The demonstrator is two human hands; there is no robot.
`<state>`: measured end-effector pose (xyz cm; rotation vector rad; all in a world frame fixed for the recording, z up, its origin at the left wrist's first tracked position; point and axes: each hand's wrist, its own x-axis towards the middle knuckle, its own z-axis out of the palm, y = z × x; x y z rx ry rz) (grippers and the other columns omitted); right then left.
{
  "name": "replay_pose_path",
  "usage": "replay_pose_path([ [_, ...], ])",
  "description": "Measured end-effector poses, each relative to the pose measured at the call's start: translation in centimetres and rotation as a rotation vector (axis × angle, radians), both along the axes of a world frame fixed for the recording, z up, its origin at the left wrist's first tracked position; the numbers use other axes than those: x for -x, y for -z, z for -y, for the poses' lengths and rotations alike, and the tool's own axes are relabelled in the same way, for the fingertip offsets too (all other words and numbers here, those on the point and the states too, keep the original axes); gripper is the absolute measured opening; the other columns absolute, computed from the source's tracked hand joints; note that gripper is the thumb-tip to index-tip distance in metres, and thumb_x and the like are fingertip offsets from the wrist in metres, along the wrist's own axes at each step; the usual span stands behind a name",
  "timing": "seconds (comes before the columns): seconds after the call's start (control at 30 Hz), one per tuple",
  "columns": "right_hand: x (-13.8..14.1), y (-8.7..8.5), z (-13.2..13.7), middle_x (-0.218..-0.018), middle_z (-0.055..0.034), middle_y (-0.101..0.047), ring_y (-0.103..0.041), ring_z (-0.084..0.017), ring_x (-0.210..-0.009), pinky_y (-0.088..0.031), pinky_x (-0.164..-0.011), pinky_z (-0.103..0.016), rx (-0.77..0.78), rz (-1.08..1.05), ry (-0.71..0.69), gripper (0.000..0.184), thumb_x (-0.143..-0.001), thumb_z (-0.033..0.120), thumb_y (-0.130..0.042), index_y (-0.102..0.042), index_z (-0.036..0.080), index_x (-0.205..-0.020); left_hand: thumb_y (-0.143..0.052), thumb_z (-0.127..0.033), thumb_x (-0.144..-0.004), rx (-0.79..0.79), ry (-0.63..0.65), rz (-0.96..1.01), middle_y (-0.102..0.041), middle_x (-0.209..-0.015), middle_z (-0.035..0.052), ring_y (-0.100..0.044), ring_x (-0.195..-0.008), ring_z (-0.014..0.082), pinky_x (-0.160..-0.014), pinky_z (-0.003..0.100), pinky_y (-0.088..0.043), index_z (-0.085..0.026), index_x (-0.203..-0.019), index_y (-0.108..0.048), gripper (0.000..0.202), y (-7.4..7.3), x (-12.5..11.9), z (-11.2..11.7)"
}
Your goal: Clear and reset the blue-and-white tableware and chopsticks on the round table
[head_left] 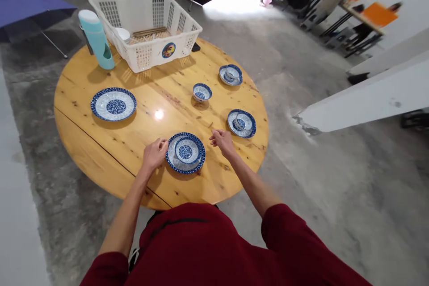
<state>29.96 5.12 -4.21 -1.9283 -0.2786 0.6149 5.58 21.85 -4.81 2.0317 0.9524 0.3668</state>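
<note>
A blue-and-white plate (170,161) lies near the table's front edge with a matching bowl (186,151) on it. At the plate's left rim my left hand (155,155) is closed, its fingertips on the edge. My right hand (222,140) hovers right of this plate, fingers loosely bent and slightly apart, holding nothing visible. Just beyond it sits another plate (248,133) with a bowl (242,121) on it. Farther back right is a third plate (225,78) bearing a bowl (232,73). A lone bowl (202,93) stands mid-table, and a larger oval plate (114,104) lies at left.
A white plastic basket (167,49) stands at the back of the round wooden table (150,111), holding a white cup-like item (123,35) and chopsticks (149,32). Left of it is a light-blue bottle (95,40). A white pillar (362,94) rises at right; people sit beyond.
</note>
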Motion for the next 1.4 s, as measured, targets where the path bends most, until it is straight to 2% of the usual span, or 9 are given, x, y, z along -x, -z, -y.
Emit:
replay_pose_path([
  [0.13,-5.8,0.7,-5.0,-0.065,-0.0012,-0.066,-0.056,-0.008,-0.043,-0.042,-0.043,-0.017,-0.001,-0.071,0.063,0.008,-0.087,0.022,-0.057,-0.057,0.016,-0.082,-0.050,-0.044,-0.090,0.061,-0.126,0.000,-0.077,-0.079,0.0029,-0.071,-0.073,0.0214,-0.068,0.027,-0.050,-0.027,-0.097,-0.073,0.030,0.2,1.2,0.7],
  [0.33,-12.4,2.6,-13.0,-0.060,0.0001,-0.062,-0.058,-0.011,-0.044,-0.047,-0.045,-0.021,-0.006,-0.108,0.108,0.018,-0.096,0.026,-0.052,-0.057,0.015,-0.084,-0.051,-0.049,-0.089,0.118,-0.256,-0.055,-0.078,-0.078,0.0027,-0.073,-0.074,0.0223,-0.072,0.030,-0.054,-0.026,-0.102,-0.072,0.034,-0.2,2.2,1.1],
  [0.47,-14.3,3.8,-16.2,-0.056,-0.0025,-0.062,-0.061,-0.015,-0.046,-0.049,-0.045,-0.025,0.006,-0.092,0.128,0.022,-0.096,0.029,-0.055,-0.064,0.009,-0.090,-0.050,-0.048,-0.089,0.124,-0.308,-0.057,-0.076,-0.074,0.0021,-0.072,-0.069,0.0204,-0.070,0.028,-0.053,-0.024,-0.100,-0.073,0.035,-0.4,0.7,1.3],
  [0.63,-14.6,4.8,-16.8,-0.050,-0.0018,-0.057,-0.063,-0.018,-0.048,-0.054,-0.048,-0.027,0.089,-0.095,0.163,0.021,-0.092,0.014,-0.047,-0.066,0.006,-0.096,-0.047,-0.041,-0.090,0.134,-0.275,-0.047,-0.075,-0.077,0.0021,-0.069,-0.067,0.0169,-0.066,0.025,-0.050,-0.022,-0.100,-0.073,0.034,-0.6,-2.3,1.0],
  [0.77,-12.4,4.4,-15.2,-0.051,-0.0031,-0.058,-0.061,-0.018,-0.047,-0.052,-0.044,-0.026,0.087,-0.104,0.065,0.016,-0.084,0.011,-0.049,-0.065,0.012,-0.088,-0.047,-0.038,-0.091,0.194,-0.271,-0.016,-0.075,-0.078,0.0016,-0.069,-0.067,0.0152,-0.065,0.024,-0.049,-0.020,-0.094,-0.072,0.031,-0.7,-4.8,-0.2],
  [0.87,-9.1,3.3,-14.0,-0.051,-0.0038,-0.061,-0.059,-0.016,-0.043,-0.050,-0.041,-0.024,0.058,-0.120,-0.120,0.012,-0.078,0.011,-0.051,-0.061,0.017,-0.076,-0.046,-0.038,-0.093,0.259,-0.240,0.010,-0.074,-0.082,0.0024,-0.071,-0.070,0.0148,-0.065,0.023,-0.049,-0.019,-0.091,-0.069,0.030,-0.6,-6.6,-1.7],
  [1.0,-3.3,1.3,-14.0,-0.049,-0.0027,-0.062,-0.057,-0.016,-0.039,-0.049,-0.040,-0.024,0.004,-0.113,-0.414,0.008,-0.072,0.014,-0.051,-0.059,0.018,-0.070,-0.043,-0.046,-0.098,0.281,-0.209,0.032,-0.075,-0.088,0.0042,-0.071,-0.074,0.0172,-0.069,0.025,-0.050,-0.019,-0.111,-0.066,0.038,-1.2,-7.5,-4.4],
  [1.2,4.8,-0.9,-17.3,-0.049,-0.0015,-0.063,-0.061,-0.017,-0.042,-0.050,-0.040,-0.024,-0.008,-0.084,-0.552,0.006,-0.070,0.022,-0.051,-0.056,0.019,-0.071,-0.040,-0.040,-0.102,0.014,-0.161,-0.120,-0.073,-0.081,0.0042,-0.068,-0.079,0.0218,-0.073,0.028,-0.045,-0.021,-0.106,-0.064,0.032,-3.4,-2.6,-9.3],
  [1.4,10.2,-1.0,-24.2,-0.053,-0.0021,-0.065,-0.062,-0.017,-0.043,-0.050,-0.042,-0.023,0.006,-0.030,-0.597,0.005,-0.074,0.023,-0.052,-0.054,0.020,-0.071,-0.041,-0.031,-0.098,-0.062,-0.130,-0.233,-0.071,-0.075,0.0038,-0.067,-0.077,0.0224,-0.071,0.028,-0.042,-0.021,-0.095,-0.063,0.025,-4.2,3.0,-16.7],
])
